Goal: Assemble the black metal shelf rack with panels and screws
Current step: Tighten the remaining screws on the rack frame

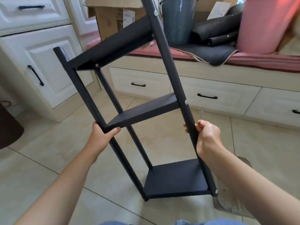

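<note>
The black metal shelf rack [146, 109] fills the middle of the head view, tilted away from me, with three black panels fixed between round black poles by silver screws [186, 102]. Its lower end is down by the tiled floor [162, 140]. My left hand [102, 135] grips the left pole where the middle panel meets it. My right hand [206, 137] grips the right pole just below the middle panel's screw. A thin clear or silvery tool [201, 113] sticks up from my right hand; what it is I cannot tell.
White cabinets [48, 62] stand at the left. A bench with drawers [211, 95] runs behind, carrying a cardboard box [113, 18], a grey bucket [177, 20], dark mats [215, 34] and a pink container [266, 25]. A brown object [8, 127] sits far left.
</note>
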`<state>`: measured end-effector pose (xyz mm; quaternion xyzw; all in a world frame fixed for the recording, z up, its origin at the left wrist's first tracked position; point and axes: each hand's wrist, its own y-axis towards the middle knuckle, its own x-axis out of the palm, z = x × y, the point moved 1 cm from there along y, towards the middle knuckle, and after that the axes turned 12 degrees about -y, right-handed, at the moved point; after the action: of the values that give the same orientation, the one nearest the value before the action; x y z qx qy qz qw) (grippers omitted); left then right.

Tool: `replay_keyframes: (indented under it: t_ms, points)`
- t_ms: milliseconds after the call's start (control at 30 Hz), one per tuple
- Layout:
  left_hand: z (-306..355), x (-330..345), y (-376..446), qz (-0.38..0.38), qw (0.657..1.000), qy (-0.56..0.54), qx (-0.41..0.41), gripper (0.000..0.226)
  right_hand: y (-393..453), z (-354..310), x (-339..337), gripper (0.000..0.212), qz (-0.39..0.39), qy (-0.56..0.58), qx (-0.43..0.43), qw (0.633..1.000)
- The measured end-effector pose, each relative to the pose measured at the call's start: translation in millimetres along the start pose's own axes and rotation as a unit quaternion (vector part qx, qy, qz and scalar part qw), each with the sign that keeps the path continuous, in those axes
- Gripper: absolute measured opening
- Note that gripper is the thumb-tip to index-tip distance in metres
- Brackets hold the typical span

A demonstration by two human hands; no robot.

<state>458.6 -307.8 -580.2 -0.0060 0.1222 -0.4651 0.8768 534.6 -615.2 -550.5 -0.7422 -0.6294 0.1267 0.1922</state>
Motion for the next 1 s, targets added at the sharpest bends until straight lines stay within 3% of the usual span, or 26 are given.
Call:
replay_keyframes:
  t_ms: [133, 267, 367, 433, 500, 800, 1000]
  points:
    - [14.0, -3.5, -7.4, 0.012, 1.000, 0.022, -0.012, 0.100, -17.3, 13.7, 4.8, 0.022, -0.014, 0.040, 0.003, 0.999]
    - [50.1, 11.1, -31.9, 0.080, 0.983, 0.098, 0.134, 0.102, -28.6, 24.0, 12.7, 0.025, -0.023, 0.036, -0.011, 0.999]
    - [92.1, 48.5, -60.1, -0.030, 0.968, 0.069, 0.240, 0.086, -37.2, 29.0, 19.4, 0.031, -0.023, 0.009, -0.038, 0.999]
    - [114.2, 76.9, -75.9, -0.136, 0.965, 0.032, 0.220, 0.076, -43.3, 32.5, 23.7, 0.033, -0.025, 0.009, -0.042, 0.999]
    - [122.1, 96.8, -87.7, -0.181, 0.967, -0.012, 0.178, 0.062, -49.6, 38.2, 27.6, 0.032, -0.032, 0.009, -0.038, 0.999]
    - [95.5, 83.3, -97.9, -0.133, 0.966, -0.035, 0.217, 0.064, -65.3, 49.2, 33.2, 0.035, -0.112, 0.038, -0.029, 0.993]
    - [90.0, 72.5, -92.5, -0.149, 0.957, -0.020, 0.248, 0.067, -72.4, 50.1, 27.0, 0.034, -0.192, 0.036, -0.025, 0.980]
